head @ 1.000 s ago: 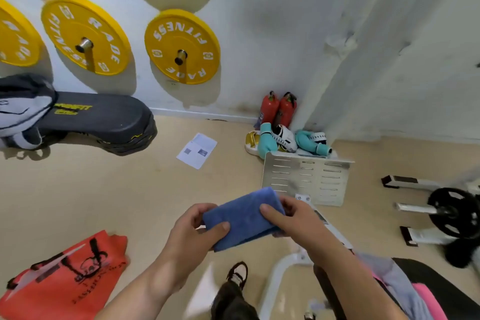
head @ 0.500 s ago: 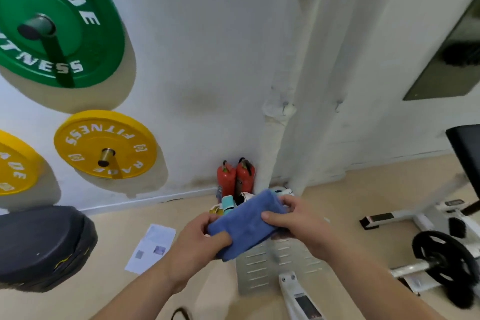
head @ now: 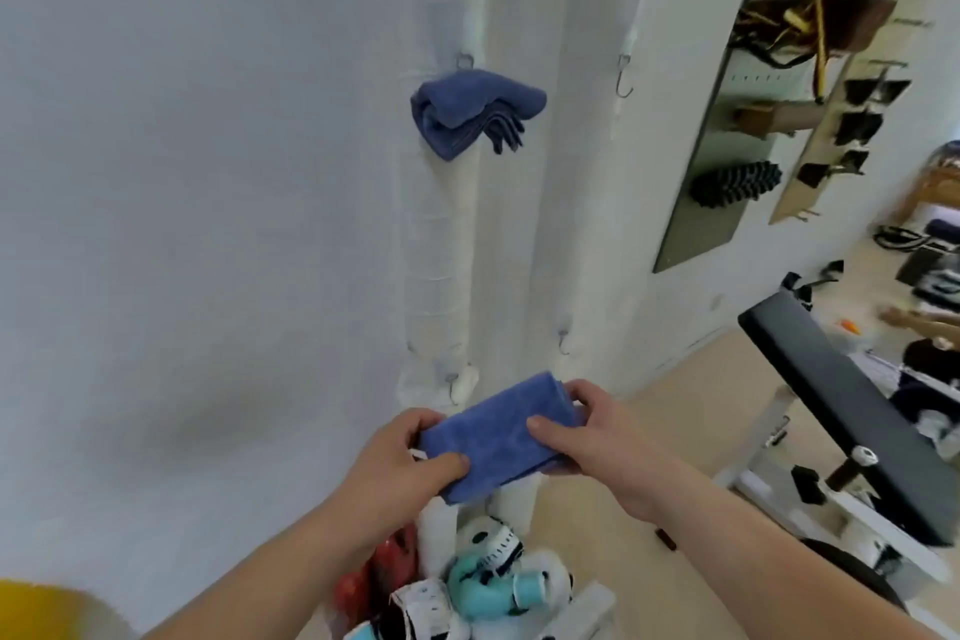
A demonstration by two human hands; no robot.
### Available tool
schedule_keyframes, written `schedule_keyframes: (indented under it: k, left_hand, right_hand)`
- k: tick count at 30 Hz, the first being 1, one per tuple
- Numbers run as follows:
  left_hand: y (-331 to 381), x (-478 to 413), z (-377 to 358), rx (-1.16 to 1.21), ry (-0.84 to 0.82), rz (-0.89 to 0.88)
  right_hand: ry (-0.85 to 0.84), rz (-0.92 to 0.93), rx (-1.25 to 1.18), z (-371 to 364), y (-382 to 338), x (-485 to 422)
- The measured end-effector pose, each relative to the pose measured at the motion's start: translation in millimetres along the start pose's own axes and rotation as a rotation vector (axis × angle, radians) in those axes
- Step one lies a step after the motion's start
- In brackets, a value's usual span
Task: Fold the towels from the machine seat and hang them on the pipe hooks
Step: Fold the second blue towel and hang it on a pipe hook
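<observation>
A folded blue towel [head: 496, 437] is held flat in front of me, with my left hand [head: 400, 463] gripping its left end and my right hand [head: 587, 437] its right end. Two white wrapped pipes [head: 441, 250] run up the wall ahead. Another folded blue towel [head: 467, 112] hangs from a hook high on the left pipe. A bare metal hook [head: 625, 77] sticks out high on the right pipe. Lower hooks sit just above the held towel, one on the left pipe [head: 457, 387] and one on the right pipe [head: 563, 343].
Teal and white boxing gloves [head: 483, 582] and red extinguishers [head: 384, 572] lie on the floor below my hands. A black padded bench [head: 841, 411] on a white frame stands at the right. A wall rack [head: 737, 130] with gear hangs at the upper right.
My view has tilted up and shifted right, bringing the pipe hooks and the hung towel into view. The towel stays held between both hands, now closer to the pipes.
</observation>
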State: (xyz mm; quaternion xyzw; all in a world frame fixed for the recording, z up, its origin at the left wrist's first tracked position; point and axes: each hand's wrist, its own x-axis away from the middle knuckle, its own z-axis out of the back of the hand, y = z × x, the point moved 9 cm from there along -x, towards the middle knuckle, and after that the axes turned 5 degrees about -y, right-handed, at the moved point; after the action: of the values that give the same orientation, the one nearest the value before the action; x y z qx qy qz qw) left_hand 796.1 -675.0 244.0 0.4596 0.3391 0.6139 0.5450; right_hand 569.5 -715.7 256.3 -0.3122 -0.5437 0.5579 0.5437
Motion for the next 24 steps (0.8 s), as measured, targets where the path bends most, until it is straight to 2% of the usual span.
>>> schedule_keyframes:
  k: [5, 10, 13, 17, 20, 24]
  left_hand:
    - [74, -68, -10, -0.094, -0.017, -0.115]
    - [151, -105, -19, -0.133, 0.045, -0.235]
    - [218, -125, -27, -0.160, 0.098, -0.355]
    - [318, -154, -38, -0.246, 0.152, -0.524]
    - [376, -190, -37, -0.243, 0.182, -0.549]
    - [407, -250, -44, -0.119, 0.209, -0.507]
  right_hand:
    - [0.079, 0.131, 0.349, 63, -62, -44]
    - [-0.012, 0.184, 0.475, 119, -114, -73]
    - [0.015, 0.241, 0.442, 165, -157, -91]
    - [0.168, 0.337, 0.334, 229, -229, -115]
    - [0.310, 0.379, 0.277, 270, -274, -138]
    - [0.445, 0.465, 0.105, 307, -300, -174]
